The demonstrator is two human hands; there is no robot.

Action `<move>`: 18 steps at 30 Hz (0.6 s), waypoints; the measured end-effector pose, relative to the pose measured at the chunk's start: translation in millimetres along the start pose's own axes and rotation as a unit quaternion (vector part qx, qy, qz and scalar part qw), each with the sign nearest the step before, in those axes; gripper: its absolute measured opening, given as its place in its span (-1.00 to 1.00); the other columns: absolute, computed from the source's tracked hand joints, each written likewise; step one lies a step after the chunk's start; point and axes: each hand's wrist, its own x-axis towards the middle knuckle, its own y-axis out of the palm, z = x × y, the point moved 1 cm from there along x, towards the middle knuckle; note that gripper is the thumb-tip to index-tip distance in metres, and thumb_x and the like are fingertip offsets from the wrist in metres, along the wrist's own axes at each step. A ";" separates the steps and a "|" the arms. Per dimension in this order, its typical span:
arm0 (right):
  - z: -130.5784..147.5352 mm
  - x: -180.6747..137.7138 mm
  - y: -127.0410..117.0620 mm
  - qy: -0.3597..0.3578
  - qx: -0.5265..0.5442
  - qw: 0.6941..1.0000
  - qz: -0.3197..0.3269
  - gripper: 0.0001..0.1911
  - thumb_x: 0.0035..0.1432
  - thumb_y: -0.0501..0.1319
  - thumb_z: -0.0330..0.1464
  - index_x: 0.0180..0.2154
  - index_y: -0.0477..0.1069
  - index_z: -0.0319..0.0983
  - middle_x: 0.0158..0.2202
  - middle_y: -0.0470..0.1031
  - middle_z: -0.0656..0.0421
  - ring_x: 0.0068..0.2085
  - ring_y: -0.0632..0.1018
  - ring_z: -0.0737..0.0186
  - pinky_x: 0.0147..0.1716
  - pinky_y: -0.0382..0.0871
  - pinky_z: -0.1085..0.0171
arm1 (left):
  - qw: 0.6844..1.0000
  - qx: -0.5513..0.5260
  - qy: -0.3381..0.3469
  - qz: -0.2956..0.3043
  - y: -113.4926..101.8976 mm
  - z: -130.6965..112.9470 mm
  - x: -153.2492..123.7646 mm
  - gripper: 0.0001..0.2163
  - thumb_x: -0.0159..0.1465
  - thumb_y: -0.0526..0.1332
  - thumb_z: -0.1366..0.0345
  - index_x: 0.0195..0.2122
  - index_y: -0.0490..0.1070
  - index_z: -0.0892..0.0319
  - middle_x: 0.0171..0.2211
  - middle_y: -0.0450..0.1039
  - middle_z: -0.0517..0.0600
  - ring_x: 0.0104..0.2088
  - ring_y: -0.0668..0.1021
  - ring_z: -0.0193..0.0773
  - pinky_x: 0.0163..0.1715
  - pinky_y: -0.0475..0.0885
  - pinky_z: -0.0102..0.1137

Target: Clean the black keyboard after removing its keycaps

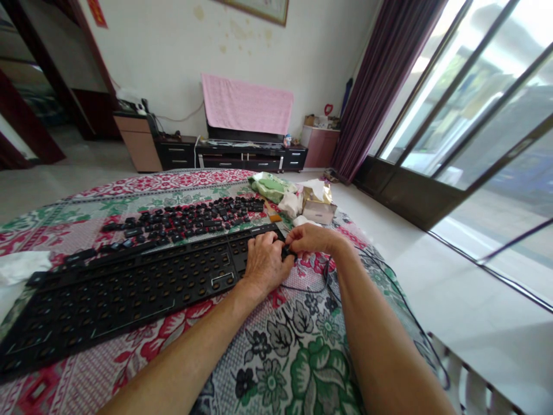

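A black keyboard frame (129, 288) with its keycaps removed lies across a table covered in a floral cloth (298, 346). Behind it sits a pile of loose black keycaps (190, 218). My left hand (264, 262) rests on the right end of the keyboard, fingers curled. My right hand (309, 238) meets it from the right, fingers pinched on a small black object (287, 252) at the keyboard's corner. I cannot make out what that object is. A thin black cable (322, 282) runs from there over the cloth.
A green wipes pack (270, 187), crumpled tissues (290, 203) and a small box (318, 211) lie at the far right of the table. A white tissue (21, 266) lies at the left edge. Beyond stand a TV cabinet (242, 155) and sliding glass doors (475, 115).
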 end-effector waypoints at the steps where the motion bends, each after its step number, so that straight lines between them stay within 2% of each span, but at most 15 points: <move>1: 1.7 0.4 -0.2 0.005 -0.011 1.000 0.000 -0.85 -0.13 0.17 -0.46 -0.39 0.39 -0.22 -0.62 0.42 0.23 -0.60 0.44 0.38 -0.59 0.37 0.39 | 1.000 0.001 0.004 0.002 -0.3 0.0 0.0 -0.68 0.14 0.14 0.10 -0.19 0.48 0.17 -0.07 0.35 0.08 -0.06 0.36 -0.07 -0.09 0.25 -0.18; 4: 9.5 1.7 -3.1 0.014 -0.047 0.999 0.018 -0.89 -0.12 0.18 -0.47 -0.42 0.37 -0.22 -0.63 0.42 0.23 -0.61 0.44 0.38 -0.60 0.36 0.39 | 1.000 0.007 0.015 0.009 -1.3 -0.3 0.6 -0.65 0.11 0.17 0.08 -0.17 0.48 0.17 -0.08 0.36 0.08 -0.07 0.37 -0.06 -0.11 0.26 -0.17; 9: 23.5 6.8 -13.0 0.028 -0.114 0.989 0.088 -0.89 -0.14 0.22 -0.45 -0.43 0.37 -0.23 -0.64 0.43 0.27 -0.60 0.44 0.39 -0.58 0.36 0.39 | 1.000 0.012 0.007 0.007 -1.0 -0.5 1.7 -0.66 0.11 0.17 0.09 -0.17 0.48 0.17 -0.11 0.38 0.08 -0.09 0.37 -0.06 -0.13 0.26 -0.17; 13: 24.9 13.5 -19.2 0.000 -0.134 0.982 0.136 -0.90 -0.14 0.21 -0.45 -0.44 0.38 -0.24 -0.61 0.44 0.29 -0.60 0.43 0.44 -0.55 0.34 0.42 | 1.000 0.006 0.007 -0.005 -0.4 -0.8 0.9 -0.66 0.13 0.15 0.08 -0.18 0.48 0.18 -0.11 0.38 0.09 -0.08 0.37 -0.07 -0.10 0.25 -0.17; 18: 21.0 16.1 -22.5 -0.016 -0.125 0.982 0.143 -0.90 -0.14 0.23 -0.42 -0.45 0.39 -0.26 -0.56 0.48 0.25 -0.55 0.47 0.40 -0.56 0.31 0.42 | 1.000 -0.002 -0.005 -0.013 -0.8 -2.3 1.5 -0.68 0.14 0.14 0.09 -0.21 0.50 0.17 -0.12 0.40 0.07 -0.09 0.38 -0.08 -0.10 0.25 -0.18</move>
